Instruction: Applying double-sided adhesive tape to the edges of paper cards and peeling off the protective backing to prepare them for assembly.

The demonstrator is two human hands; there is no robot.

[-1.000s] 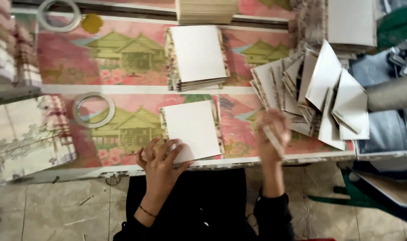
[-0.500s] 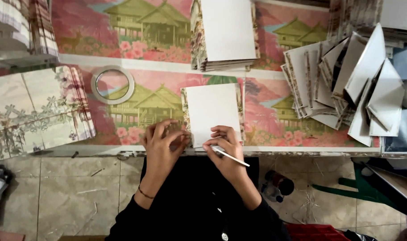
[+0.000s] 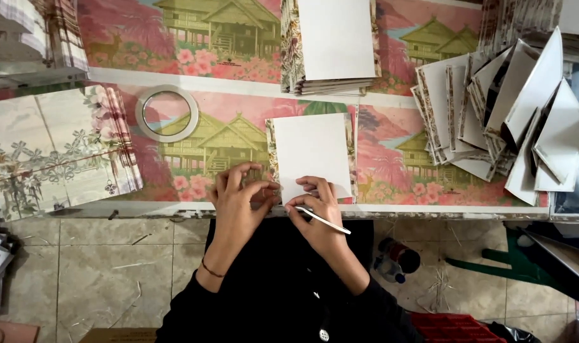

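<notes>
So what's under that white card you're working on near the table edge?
Under the white card a floral-printed sheet shows as thin strips along its left and right sides, lying on the patterned table cover. The left hand and right hand cover its bottom corner; the rest is hidden.

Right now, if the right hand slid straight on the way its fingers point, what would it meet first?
The right hand points up and left across the white card that it already rests on. Sliding on, it would probably meet the left hand's fingertips at the card's lower left corner.

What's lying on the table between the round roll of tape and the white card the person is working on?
Nothing lies there: in the head view, only the bare picture-printed table cover shows between the tape roll and the white card.
</notes>
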